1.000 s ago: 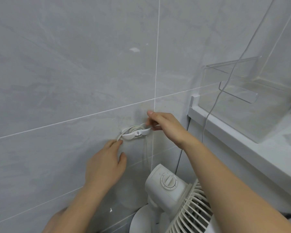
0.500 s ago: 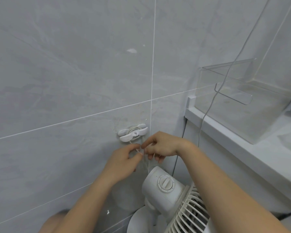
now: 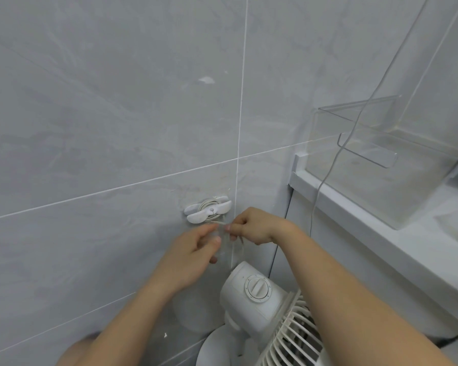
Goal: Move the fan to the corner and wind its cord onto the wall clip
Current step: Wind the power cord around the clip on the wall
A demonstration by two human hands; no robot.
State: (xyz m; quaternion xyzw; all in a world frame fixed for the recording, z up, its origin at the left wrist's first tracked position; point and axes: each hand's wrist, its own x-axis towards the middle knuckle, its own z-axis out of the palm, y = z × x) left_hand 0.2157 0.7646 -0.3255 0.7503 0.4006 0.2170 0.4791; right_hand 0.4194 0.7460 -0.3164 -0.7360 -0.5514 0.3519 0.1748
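A white wall clip (image 3: pixel 208 211) with two wings is stuck on the grey tiled wall, and turns of white cord (image 3: pixel 209 204) are wound around it. Just below it, my right hand (image 3: pixel 257 227) pinches the cord between thumb and fingers. My left hand (image 3: pixel 193 253) is beside it on the left, fingertips on the same stretch of cord. The white fan (image 3: pixel 259 305) stands on the floor below my hands, its round dial facing up and its grille partly hidden by my right forearm.
A white ledge (image 3: pixel 354 225) runs along the right, carrying a clear plastic box (image 3: pixel 389 159). A thin white wire (image 3: pixel 336 154) hangs down in front of that box. The fan's round base (image 3: pixel 214 347) sits against the wall.
Both hands dropped from the clip's sides to just below it. They now meet on the loose cord under the clip.
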